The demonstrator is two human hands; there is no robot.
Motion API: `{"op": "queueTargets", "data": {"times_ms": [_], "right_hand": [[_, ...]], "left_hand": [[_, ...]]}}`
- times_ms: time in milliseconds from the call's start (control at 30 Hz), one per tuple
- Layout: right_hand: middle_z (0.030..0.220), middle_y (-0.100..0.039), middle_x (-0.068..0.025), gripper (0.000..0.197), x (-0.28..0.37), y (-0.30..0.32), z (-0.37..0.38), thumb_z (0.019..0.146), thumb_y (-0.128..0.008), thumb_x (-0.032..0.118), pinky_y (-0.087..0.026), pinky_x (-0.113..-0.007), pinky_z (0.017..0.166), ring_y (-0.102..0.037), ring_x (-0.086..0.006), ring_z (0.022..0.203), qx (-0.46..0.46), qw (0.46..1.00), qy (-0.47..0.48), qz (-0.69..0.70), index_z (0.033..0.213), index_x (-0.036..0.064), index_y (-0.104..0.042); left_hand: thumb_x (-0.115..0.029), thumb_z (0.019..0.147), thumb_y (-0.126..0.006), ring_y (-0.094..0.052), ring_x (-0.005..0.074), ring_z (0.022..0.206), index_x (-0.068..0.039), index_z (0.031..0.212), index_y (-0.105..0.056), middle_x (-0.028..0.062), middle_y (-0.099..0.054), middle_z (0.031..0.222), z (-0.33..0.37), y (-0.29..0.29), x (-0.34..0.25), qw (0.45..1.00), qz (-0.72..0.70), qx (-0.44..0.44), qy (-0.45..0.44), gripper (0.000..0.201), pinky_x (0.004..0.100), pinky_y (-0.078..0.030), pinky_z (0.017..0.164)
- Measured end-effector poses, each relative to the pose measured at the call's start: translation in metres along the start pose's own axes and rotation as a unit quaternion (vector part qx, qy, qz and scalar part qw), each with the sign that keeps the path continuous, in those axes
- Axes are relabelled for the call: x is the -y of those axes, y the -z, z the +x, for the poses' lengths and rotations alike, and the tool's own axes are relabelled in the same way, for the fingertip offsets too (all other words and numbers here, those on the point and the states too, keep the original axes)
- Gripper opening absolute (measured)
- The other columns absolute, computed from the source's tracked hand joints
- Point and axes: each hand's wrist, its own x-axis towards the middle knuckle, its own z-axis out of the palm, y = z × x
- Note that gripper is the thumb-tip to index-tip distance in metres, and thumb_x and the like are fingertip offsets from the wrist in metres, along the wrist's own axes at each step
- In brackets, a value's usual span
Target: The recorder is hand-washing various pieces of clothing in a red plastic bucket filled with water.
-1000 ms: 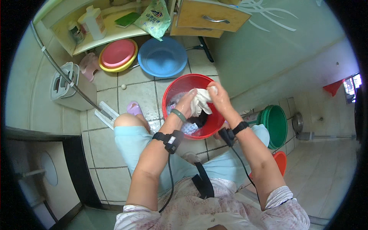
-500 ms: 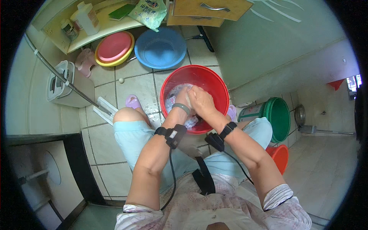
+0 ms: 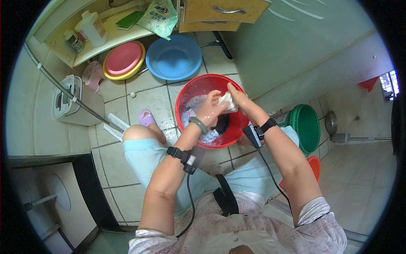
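Observation:
Over the red bucket (image 3: pixel 237 133) I hold a small wet white cloth (image 3: pixel 228 102), bunched up; whether it is a sock or a rag I cannot make out. My left hand (image 3: pixel 210 109) grips it from the left, thumb and fingers curled against it. On its other side, my right hand (image 3: pixel 241 99) is closed round the cloth's edge. Lower in the bucket lie pale patterned clothes (image 3: pixel 191 111), wet, with something dark beside them. A green bangle (image 3: pixel 198 125) circles my left wrist.
Beyond the bucket a blue basin (image 3: pixel 173 59) and a pink basin (image 3: pixel 124 58) in a yellow one sit on the tiles. A green bucket (image 3: pixel 307 129) stands at right. Left are a lidded white bin (image 3: pixel 78 106) and a metal pole (image 3: pixel 63 89). Bottles line the shelf (image 3: pixel 108 44).
My hands were pressed together low in the bucket. They have come up and apart toward the right, and the white cloth now shows between them.

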Motion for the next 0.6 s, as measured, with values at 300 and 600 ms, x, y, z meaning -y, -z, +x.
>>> {"op": "queueTargets", "data": {"times_ms": [300,600], "right_hand": [[0.095,-0.059,-0.0067,0.035,-0.011,0.004,-0.030,0.089,-0.053,0.036,-0.046,-0.027,0.070,-0.057,-0.0133,0.082,0.100,0.990,0.074,0.065,0.104,0.0035,-0.055],[0.093,-0.058,-0.0061,0.031,-0.023,0.031,-0.032,0.076,-0.051,0.004,-0.045,-0.025,0.071,-0.055,-0.0132,0.082,0.035,0.991,0.069,-0.106,0.107,0.0031,-0.051]], "left_hand": [[-0.016,0.089,-0.051,-0.059,0.0167,0.090,-0.001,0.110,-0.054,0.0110,-0.061,0.100,0.020,0.012,0.017,0.995,0.079,-0.052,0.037,0.026,0.0304,-0.048,0.077],[-0.027,0.091,-0.047,-0.061,0.0261,0.090,-0.004,0.099,-0.058,0.0115,-0.064,0.095,0.024,0.028,0.005,0.891,-0.431,-0.087,0.117,0.027,0.0393,-0.048,0.083]]}}
